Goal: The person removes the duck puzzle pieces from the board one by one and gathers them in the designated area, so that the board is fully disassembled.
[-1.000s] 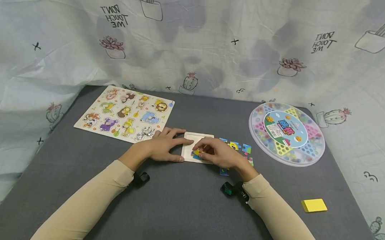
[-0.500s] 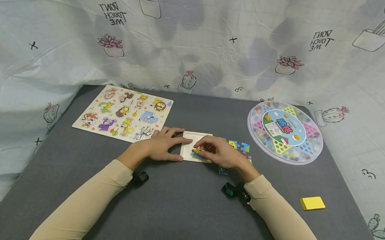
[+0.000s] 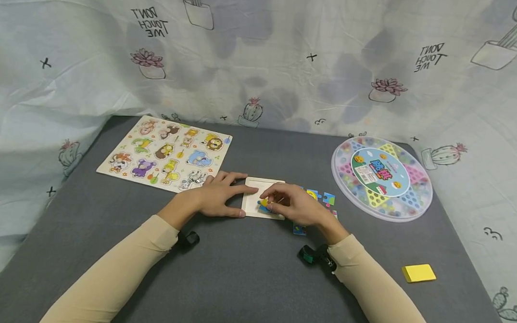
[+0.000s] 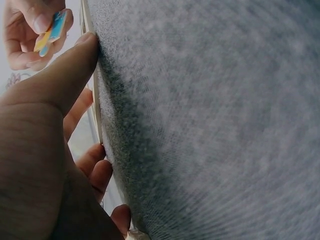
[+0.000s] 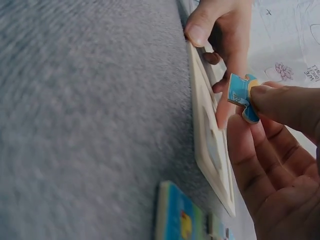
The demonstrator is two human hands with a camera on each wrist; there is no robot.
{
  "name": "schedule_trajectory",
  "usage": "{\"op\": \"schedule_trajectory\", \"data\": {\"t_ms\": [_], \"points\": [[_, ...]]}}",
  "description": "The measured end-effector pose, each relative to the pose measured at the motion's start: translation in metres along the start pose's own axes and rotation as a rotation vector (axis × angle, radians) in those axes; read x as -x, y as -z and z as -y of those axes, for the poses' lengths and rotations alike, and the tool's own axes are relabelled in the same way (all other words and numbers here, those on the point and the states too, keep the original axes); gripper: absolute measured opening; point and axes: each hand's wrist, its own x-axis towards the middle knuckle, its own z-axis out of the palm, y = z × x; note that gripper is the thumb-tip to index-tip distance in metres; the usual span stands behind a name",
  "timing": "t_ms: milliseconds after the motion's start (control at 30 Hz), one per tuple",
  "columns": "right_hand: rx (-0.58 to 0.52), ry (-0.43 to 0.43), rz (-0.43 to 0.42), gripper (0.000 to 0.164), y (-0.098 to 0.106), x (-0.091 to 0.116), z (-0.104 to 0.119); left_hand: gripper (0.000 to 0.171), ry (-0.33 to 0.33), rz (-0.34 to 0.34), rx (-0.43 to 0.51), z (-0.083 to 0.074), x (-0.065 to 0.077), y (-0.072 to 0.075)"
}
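A small jigsaw puzzle piece, blue and yellow, is pinched between the thumb and fingers of my right hand. The right wrist view shows this piece tilted and raised above a shallow pale wooden puzzle tray. My left hand rests at the left side of the tray, its fingers spread. Its thumb touches the near left corner, and the index finger reaches over onto the tray. Part of the tray's right side is hidden behind my right hand.
Several loose puzzle pieces lie right of the tray, partly hidden by my right hand. An animal puzzle board lies at the back left, a round Chinese checkers set at the back right. A yellow block lies at the right.
The puzzle piece has turned slightly in my right fingers above the tray. My left hand has kept its place. The whole head view has shifted a little.
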Motion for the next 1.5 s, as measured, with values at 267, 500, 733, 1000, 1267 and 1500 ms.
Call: {"op": "schedule_trajectory", "data": {"t_ms": [267, 500, 733, 1000, 1267, 1500], "points": [[0.016, 0.007, -0.005, 0.024, 0.012, 0.010, 0.003, 0.068, -0.017, -0.010, 0.004, -0.001, 0.001, 0.001], [0.017, 0.002, 0.005, 0.022, 0.022, 0.024, 0.006, 0.068, -0.021, -0.012, 0.012, -0.001, 0.002, 0.001], [0.018, -0.002, 0.009, 0.023, 0.032, 0.040, 0.004, 0.068, -0.020, -0.021, 0.008, -0.001, 0.002, 0.000], [0.020, -0.027, 0.007, 0.024, 0.041, 0.060, 0.001, 0.068, -0.023, -0.018, -0.003, 0.000, 0.001, -0.001], [0.056, -0.024, 0.015, 0.023, 0.047, 0.077, -0.001, 0.069, -0.024, -0.016, 0.007, 0.002, 0.002, -0.001], [0.050, 0.000, 0.033, 0.024, 0.049, 0.092, -0.003, 0.068, -0.031, -0.018, 0.026, 0.002, 0.002, -0.002]]}}
